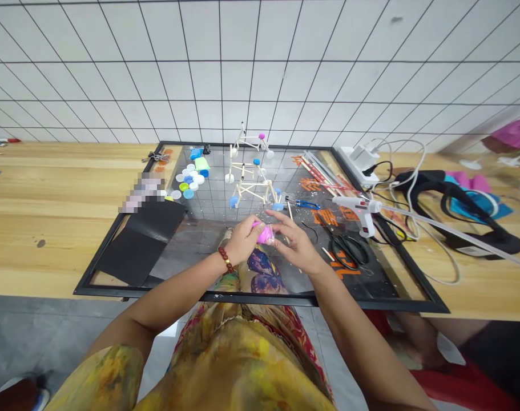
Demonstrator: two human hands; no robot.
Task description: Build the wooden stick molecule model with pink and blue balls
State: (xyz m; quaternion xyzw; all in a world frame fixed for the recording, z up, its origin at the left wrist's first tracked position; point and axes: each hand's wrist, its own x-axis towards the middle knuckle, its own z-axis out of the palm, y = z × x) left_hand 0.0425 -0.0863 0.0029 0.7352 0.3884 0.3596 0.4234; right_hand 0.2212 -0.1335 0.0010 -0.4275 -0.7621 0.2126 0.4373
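My left hand (242, 241), with a beaded bracelet at the wrist, is closed around a bright pink lump of modelling clay (266, 233). The lump has a shiny side that may be clear wrapping. From the right, my right hand (297, 242) pinches its other end between thumb and fingers. Just beyond both hands stand small frames of pale sticks (253, 187) with blue, white and pink clay balls at their joints. A blue clay ball (277, 206) sits at the nearest corner, close to my right fingertips.
A white glue gun (362, 211) and black scissors (349, 251) lie to the right, near blue-handled pliers (306, 204) and bundled sticks (315, 171). Left are small coloured tubs (188, 194) and black sheets (142, 240). A power strip (356, 165) and cables line the right edge.
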